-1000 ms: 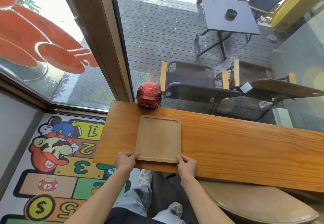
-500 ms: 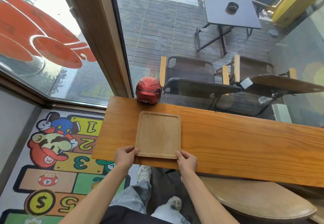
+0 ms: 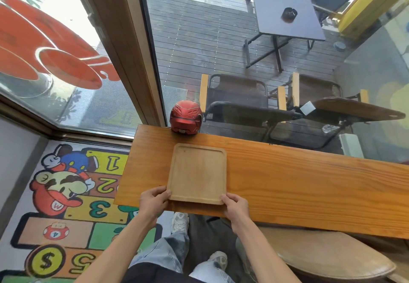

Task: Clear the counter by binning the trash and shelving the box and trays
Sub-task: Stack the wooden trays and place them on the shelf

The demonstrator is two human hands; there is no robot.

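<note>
A: Far left, off the counter?

B: A painted floor mat (image 3: pixel 66 194) is seen below the window; not part of the job.

A: Left hand?

B: The left hand (image 3: pixel 152 202) is curled round the near left corner of the tray (image 3: pixel 197 173), thumb on the rim, fingers tucked under the edge as far as can be told.

A: The tray itself?

B: One wooden tray, shallow raised rim, rounded corners, nothing carried on it. It is laid on the left end of the counter (image 3: pixel 309 185), near edge close to the counter's front edge and seemingly tipped up slightly; a shadow is cast beneath. A red helmet (image 3: pixel 185 120) is stood just behind it at the counter's back edge, apart from the tray.

A: Right hand?

B: The right hand (image 3: pixel 235 205) is clamped on the near right corner in the same way.

A: Handling?

B: Judged stiff and fairly light, not fragile. The smooth finish may be slippery, so a hold under the rim at both corners is favoured, tray kept level.
</note>
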